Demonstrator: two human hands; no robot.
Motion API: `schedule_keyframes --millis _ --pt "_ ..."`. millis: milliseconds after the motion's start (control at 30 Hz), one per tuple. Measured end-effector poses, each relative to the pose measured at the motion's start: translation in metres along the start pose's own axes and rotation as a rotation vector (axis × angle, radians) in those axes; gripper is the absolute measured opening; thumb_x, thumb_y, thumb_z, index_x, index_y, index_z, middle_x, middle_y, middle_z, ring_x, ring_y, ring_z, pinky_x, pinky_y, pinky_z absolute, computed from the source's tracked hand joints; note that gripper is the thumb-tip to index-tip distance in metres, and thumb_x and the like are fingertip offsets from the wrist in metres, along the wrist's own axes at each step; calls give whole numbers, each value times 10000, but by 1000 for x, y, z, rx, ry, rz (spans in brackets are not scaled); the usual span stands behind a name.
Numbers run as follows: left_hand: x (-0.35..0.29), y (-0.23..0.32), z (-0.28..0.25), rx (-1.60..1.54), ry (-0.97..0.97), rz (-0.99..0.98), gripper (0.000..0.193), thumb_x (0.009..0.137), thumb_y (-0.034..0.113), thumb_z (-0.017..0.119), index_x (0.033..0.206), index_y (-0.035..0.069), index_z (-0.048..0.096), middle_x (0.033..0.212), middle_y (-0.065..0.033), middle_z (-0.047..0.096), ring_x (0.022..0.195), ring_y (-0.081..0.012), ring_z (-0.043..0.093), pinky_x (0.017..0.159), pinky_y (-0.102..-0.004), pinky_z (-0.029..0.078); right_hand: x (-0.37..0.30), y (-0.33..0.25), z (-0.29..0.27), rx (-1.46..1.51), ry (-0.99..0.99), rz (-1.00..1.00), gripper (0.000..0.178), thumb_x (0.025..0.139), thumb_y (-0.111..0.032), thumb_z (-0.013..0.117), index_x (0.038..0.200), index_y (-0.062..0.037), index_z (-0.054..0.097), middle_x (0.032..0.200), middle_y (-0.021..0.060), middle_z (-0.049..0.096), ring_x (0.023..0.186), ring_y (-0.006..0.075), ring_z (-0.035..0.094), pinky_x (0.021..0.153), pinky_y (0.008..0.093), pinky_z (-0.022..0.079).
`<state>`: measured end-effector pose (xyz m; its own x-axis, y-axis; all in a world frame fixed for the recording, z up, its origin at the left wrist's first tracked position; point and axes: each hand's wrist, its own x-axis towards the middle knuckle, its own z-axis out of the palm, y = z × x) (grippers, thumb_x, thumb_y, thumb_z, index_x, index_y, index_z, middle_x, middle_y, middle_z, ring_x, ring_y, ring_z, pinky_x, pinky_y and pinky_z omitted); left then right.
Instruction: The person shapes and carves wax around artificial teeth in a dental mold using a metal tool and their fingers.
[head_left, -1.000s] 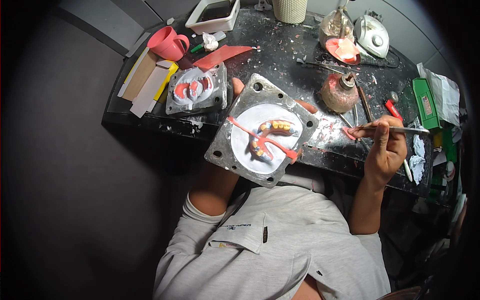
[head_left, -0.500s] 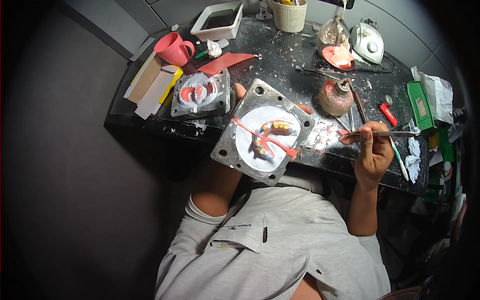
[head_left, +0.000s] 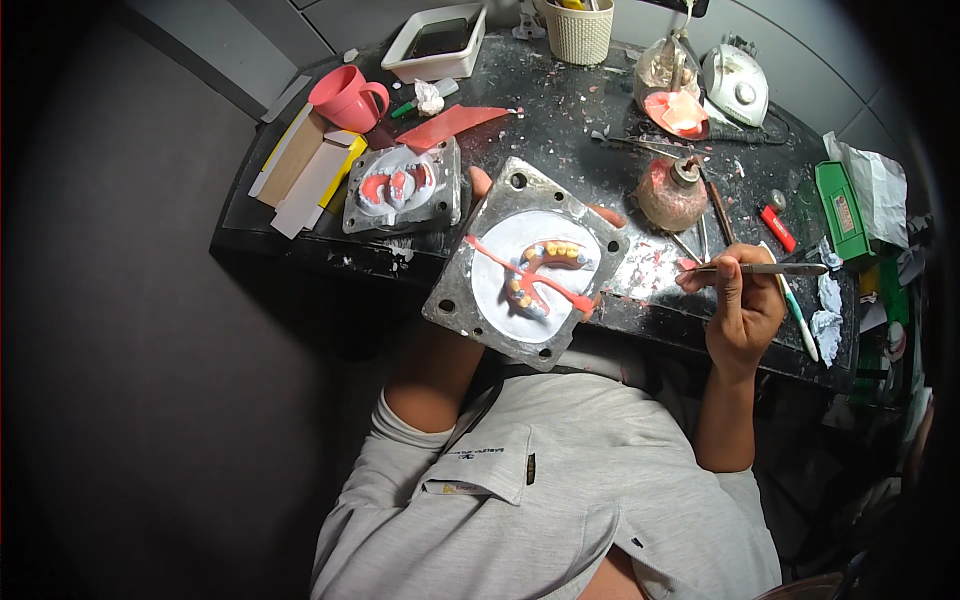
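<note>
My left hand (head_left: 481, 184) is closed around a grey metal dental flask half (head_left: 462, 285), holding it tilted above the table's near edge; most of the hand is hidden beneath. White plaster (head_left: 497, 313) fills the flask, with a denture arch (head_left: 524, 281) of yellowish and bluish teeth set in it. Strips of pink wax (head_left: 549, 288) run across the arch and plaster, forking near the middle. To the right, my right hand (head_left: 745, 305) pinches a slim metal wax spatula (head_left: 790, 269), apart from the flask. A small pink wax piece (head_left: 686, 264) shows by its left end.
A second flask half (head_left: 447, 190) with plaster lies on the dark table, left of the held one. Behind are a pink mug (head_left: 347, 98), a pink wax sheet (head_left: 455, 126) and a white tray (head_left: 404, 64). A round burner (head_left: 670, 198) and a toothbrush (head_left: 803, 325) lie near my right hand.
Almost everything stays in place. My right hand and the spatula have shifted very slightly; my left hand keeps the flask half in the same position.
</note>
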<state>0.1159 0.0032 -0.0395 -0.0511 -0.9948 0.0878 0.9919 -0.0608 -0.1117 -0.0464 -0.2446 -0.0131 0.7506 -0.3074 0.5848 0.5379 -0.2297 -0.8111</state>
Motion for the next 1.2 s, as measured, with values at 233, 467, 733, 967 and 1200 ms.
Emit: schedule_keyframes --millis 233,467,733,967,1200 --pt "-1 -4 8 118 50 87 835 1005 615 487 1614 99 243 1236 -491 497 1063 -505 675 827 -512 611 -1 0 0 -15 -4 9 134 1056 -84 571 1016 44 579 846 90 635 708 172 720 668 277 601" --pt "1 -15 10 145 45 210 960 949 701 507 1602 45 253 1177 -478 538 1012 -504 686 777 -516 614 -1 0 1 -10 -7 11 130 1052 -79 576 1014 45 582 851 94 635 704 171 716 664 278 600" --pt "3 -21 10 229 45 298 1043 912 756 508 1580 -11 278 1135 -478 550 985 -523 680 753 -524 606 -2 1 0 -27 -7 9 129 1052 -78 577 1015 45 585 854 95 639 703 171 717 667 277 597" --pt "7 -13 2 312 -147 257 1495 623 989 546 1424 -249 301 1263 -416 573 1054 -440 704 862 -537 619 -1 0 1 -30 -18 2 129 1052 -79 579 1014 44 584 850 95 643 702 170 717 673 281 598" --pt "3 -19 8 135 2 277 1043 918 753 506 1586 -8 253 1152 -515 508 1012 -553 669 743 -538 606 -2 0 1 -19 -14 22 128 1051 -78 580 1013 44 583 846 95 645 704 169 718 688 283 599"
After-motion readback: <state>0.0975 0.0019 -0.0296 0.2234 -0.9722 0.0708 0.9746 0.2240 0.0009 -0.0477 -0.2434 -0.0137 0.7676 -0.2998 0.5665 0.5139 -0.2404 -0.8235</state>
